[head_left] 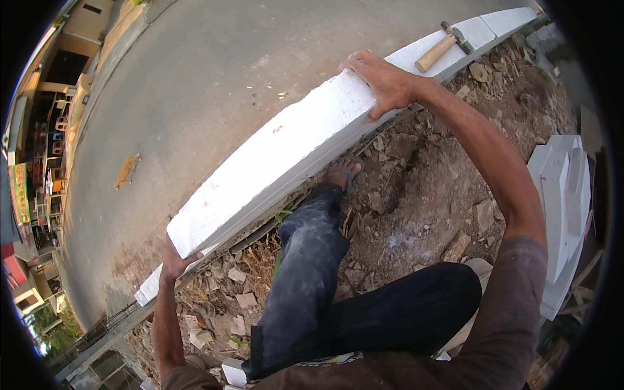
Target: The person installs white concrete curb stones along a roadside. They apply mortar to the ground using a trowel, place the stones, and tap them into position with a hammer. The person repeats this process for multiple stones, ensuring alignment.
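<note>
A long white block lies along a low wall of similar white blocks, spanning the middle of the view diagonally. My right hand grips its upper right end, fingers over the far edge and thumb on the near side. My left hand grips the lower left end from the side, its fingers partly hidden. Just beyond my right hand, a mallet with a pale wooden handle and dark head rests on the row's top.
Grey road runs beyond the wall, with a tan dog on it and stalls at far left. Rubble covers the ground around my sandalled foot. More white blocks are stacked at the right; my legs fill the lower middle.
</note>
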The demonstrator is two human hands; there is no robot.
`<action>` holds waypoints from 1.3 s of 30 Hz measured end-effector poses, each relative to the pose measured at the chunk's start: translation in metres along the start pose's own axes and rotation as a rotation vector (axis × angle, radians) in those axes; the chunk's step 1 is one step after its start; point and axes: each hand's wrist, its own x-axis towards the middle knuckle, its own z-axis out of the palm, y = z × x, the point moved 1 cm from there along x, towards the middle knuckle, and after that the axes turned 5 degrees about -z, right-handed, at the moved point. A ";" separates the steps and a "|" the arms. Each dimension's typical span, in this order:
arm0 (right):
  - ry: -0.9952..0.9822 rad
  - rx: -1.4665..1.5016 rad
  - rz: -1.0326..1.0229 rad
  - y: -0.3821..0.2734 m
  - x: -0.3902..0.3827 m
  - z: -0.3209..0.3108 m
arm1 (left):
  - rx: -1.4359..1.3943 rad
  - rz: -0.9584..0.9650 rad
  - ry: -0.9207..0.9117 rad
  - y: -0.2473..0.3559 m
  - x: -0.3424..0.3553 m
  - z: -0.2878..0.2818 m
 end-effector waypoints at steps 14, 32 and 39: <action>0.104 -0.246 -0.052 0.031 -0.023 0.013 | -0.041 0.027 0.014 0.020 0.024 0.027; 0.509 -0.355 0.789 0.087 -0.085 -0.029 | -0.209 -0.015 -0.030 0.046 0.008 0.021; 0.569 0.065 1.237 0.125 -0.076 -0.020 | 0.496 0.163 0.130 0.102 0.001 0.021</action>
